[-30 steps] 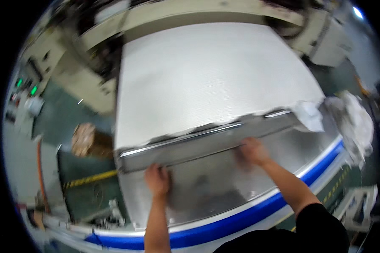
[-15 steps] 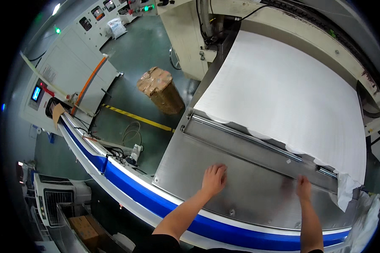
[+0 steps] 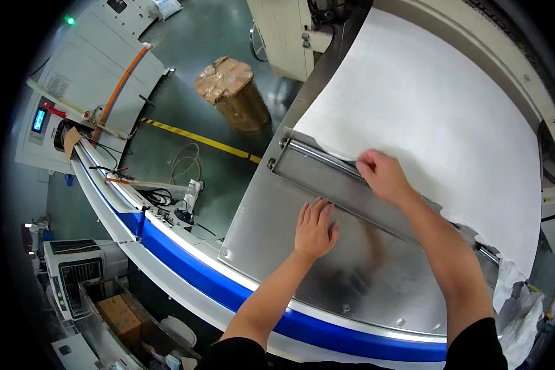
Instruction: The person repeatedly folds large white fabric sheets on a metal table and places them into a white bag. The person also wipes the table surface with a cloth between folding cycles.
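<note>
Left hand [image 3: 314, 228] flat on the metal table [image 3: 271, 216], just before the metal bar [image 3: 333, 179] running across it; right hand [image 3: 382, 176] farther back and to the right, on the bar's rear edge where the wide paper sheet [image 3: 438, 117] begins. Behind the bar, sheet spread over the machine bed, crumpled scraps [image 3: 512, 296] at its right end. Off the table's left, on the floor, a wrapped bundle [image 3: 231, 92], with a control cabinet [image 3: 74, 92] farther left.

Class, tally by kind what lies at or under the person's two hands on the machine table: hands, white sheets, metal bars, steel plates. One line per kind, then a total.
Hands: 2, left hand flat on the plate, right hand at the sheet's edge
White sheet: 1
Metal bar: 1
Steel plate: 1
Total: 5
</note>
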`<control>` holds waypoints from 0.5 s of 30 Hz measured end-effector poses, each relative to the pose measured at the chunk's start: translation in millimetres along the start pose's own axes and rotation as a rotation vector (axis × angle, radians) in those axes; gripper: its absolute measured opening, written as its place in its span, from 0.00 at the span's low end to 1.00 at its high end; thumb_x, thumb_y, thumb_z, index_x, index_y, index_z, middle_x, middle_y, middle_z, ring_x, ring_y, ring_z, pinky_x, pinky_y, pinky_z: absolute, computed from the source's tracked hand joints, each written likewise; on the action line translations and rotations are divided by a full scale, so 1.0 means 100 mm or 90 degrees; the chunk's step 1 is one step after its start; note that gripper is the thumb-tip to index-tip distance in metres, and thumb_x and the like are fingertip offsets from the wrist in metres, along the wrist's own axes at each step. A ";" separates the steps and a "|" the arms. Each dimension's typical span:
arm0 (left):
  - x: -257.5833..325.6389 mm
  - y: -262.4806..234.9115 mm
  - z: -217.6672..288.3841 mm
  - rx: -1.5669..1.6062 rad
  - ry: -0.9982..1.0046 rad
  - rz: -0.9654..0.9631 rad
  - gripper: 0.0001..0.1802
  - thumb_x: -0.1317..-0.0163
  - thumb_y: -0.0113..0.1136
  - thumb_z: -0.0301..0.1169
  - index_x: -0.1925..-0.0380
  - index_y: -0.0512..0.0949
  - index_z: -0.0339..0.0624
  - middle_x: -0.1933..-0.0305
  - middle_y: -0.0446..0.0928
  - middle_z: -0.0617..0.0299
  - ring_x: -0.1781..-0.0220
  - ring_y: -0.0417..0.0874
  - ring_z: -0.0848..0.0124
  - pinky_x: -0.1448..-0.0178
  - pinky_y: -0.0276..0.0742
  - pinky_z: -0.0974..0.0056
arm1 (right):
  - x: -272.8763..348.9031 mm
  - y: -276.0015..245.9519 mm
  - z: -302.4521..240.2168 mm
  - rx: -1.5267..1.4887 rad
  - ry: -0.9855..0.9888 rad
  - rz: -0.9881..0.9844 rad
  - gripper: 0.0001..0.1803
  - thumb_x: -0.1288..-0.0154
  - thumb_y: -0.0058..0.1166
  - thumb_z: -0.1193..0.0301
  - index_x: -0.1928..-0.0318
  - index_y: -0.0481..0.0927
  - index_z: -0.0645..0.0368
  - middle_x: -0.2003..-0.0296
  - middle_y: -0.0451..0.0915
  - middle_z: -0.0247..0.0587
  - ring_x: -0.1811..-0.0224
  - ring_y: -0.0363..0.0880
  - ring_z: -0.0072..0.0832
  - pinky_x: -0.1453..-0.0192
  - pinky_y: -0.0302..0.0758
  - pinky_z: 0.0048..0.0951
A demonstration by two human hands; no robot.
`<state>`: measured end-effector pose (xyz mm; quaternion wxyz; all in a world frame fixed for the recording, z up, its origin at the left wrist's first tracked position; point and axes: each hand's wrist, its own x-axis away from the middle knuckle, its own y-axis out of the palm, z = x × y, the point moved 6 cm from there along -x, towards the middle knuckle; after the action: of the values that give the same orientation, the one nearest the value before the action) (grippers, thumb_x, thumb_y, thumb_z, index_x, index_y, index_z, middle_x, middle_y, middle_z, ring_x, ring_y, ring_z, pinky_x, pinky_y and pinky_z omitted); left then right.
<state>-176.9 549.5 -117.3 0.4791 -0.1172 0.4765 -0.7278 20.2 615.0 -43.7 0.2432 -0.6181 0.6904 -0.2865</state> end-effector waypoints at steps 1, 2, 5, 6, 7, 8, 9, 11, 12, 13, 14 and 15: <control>0.00 -0.01 -0.01 0.003 -0.005 -0.003 0.24 0.45 0.58 0.35 0.48 0.70 0.40 0.43 0.69 0.54 0.36 0.67 0.55 0.32 0.59 0.49 | -0.18 0.08 -0.03 -0.022 -0.010 -0.006 0.11 0.38 0.51 0.65 0.63 0.78 0.60 0.69 0.81 0.47 0.66 0.80 0.41 0.60 0.75 0.37; -0.01 -0.01 -0.04 0.006 -0.010 -0.006 0.24 0.45 0.58 0.35 0.48 0.70 0.40 0.43 0.69 0.54 0.36 0.67 0.55 0.32 0.59 0.49 | -0.34 0.16 -0.06 -0.043 -0.021 -0.011 0.11 0.38 0.51 0.65 0.63 0.78 0.60 0.69 0.81 0.47 0.67 0.80 0.41 0.60 0.75 0.37; 0.00 0.01 -0.09 0.014 -0.024 -0.017 0.23 0.45 0.58 0.35 0.49 0.70 0.40 0.43 0.69 0.54 0.36 0.67 0.55 0.33 0.60 0.49 | -0.71 0.38 -0.17 -0.015 -0.061 -0.057 0.10 0.38 0.54 0.68 0.63 0.79 0.62 0.71 0.82 0.42 0.71 0.79 0.28 0.63 0.75 0.28; 0.00 0.03 -0.10 0.020 -0.026 -0.023 0.23 0.45 0.58 0.35 0.49 0.70 0.40 0.43 0.69 0.54 0.36 0.67 0.55 0.33 0.60 0.49 | -0.80 0.43 -0.17 -0.011 -0.067 -0.061 0.10 0.39 0.53 0.67 0.64 0.79 0.61 0.71 0.82 0.43 0.70 0.79 0.32 0.62 0.75 0.32; -0.01 0.02 -0.10 0.020 -0.030 -0.024 0.23 0.45 0.58 0.35 0.49 0.71 0.40 0.43 0.70 0.54 0.37 0.67 0.55 0.33 0.60 0.49 | -0.89 0.48 -0.17 -0.008 -0.075 -0.065 0.10 0.40 0.53 0.66 0.66 0.79 0.60 0.71 0.82 0.44 0.69 0.80 0.37 0.62 0.75 0.35; -0.03 0.02 -0.09 0.022 -0.033 -0.025 0.23 0.45 0.58 0.36 0.49 0.71 0.40 0.43 0.70 0.54 0.37 0.68 0.55 0.33 0.61 0.49 | -0.95 0.52 -0.18 -0.004 -0.082 -0.068 0.10 0.42 0.53 0.65 0.67 0.79 0.59 0.71 0.82 0.45 0.68 0.80 0.41 0.61 0.76 0.38; -0.05 0.02 -0.08 0.024 -0.035 -0.025 0.23 0.45 0.58 0.36 0.49 0.71 0.40 0.43 0.70 0.54 0.37 0.68 0.55 0.34 0.61 0.49 | -0.98 0.53 -0.15 0.003 -0.065 -0.055 0.09 0.44 0.54 0.65 0.68 0.80 0.58 0.72 0.82 0.44 0.69 0.80 0.41 0.62 0.76 0.38; -0.06 -0.01 -0.09 0.030 -0.042 -0.024 0.23 0.45 0.58 0.36 0.50 0.72 0.40 0.44 0.70 0.54 0.37 0.68 0.54 0.34 0.61 0.49 | -1.04 0.58 -0.15 0.010 -0.063 -0.069 0.09 0.45 0.53 0.65 0.69 0.81 0.57 0.72 0.82 0.44 0.69 0.80 0.41 0.62 0.76 0.38; -0.05 -0.01 -0.10 0.033 -0.045 -0.024 0.23 0.45 0.58 0.36 0.50 0.72 0.40 0.44 0.70 0.54 0.37 0.68 0.54 0.34 0.61 0.49 | -1.07 0.61 -0.16 0.014 -0.061 -0.076 0.09 0.45 0.53 0.65 0.69 0.81 0.57 0.72 0.82 0.44 0.69 0.80 0.41 0.62 0.76 0.37; -0.06 0.01 -0.11 0.036 -0.048 -0.032 0.23 0.46 0.58 0.36 0.50 0.72 0.40 0.44 0.70 0.54 0.37 0.68 0.54 0.34 0.61 0.49 | -1.09 0.60 -0.16 0.018 -0.072 -0.060 0.09 0.46 0.53 0.65 0.70 0.81 0.57 0.73 0.82 0.44 0.70 0.80 0.41 0.63 0.76 0.38; -0.06 0.03 -0.12 0.038 -0.051 -0.040 0.23 0.46 0.58 0.36 0.50 0.72 0.40 0.44 0.70 0.54 0.37 0.68 0.54 0.34 0.61 0.48 | -1.11 0.60 -0.16 0.025 -0.078 -0.056 0.09 0.45 0.54 0.65 0.70 0.80 0.58 0.74 0.82 0.43 0.71 0.80 0.38 0.64 0.75 0.35; -0.05 0.05 -0.13 0.039 -0.055 -0.047 0.23 0.46 0.58 0.36 0.50 0.72 0.40 0.44 0.70 0.54 0.37 0.68 0.54 0.34 0.61 0.48 | -1.12 0.60 -0.16 0.031 -0.084 -0.052 0.10 0.44 0.55 0.66 0.69 0.80 0.60 0.75 0.81 0.42 0.73 0.80 0.35 0.65 0.75 0.32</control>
<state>-179.5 560.9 -126.2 0.4753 -0.1515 0.4278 -0.7537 -20.4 731.8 -76.4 0.2910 -0.6574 0.6398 -0.2717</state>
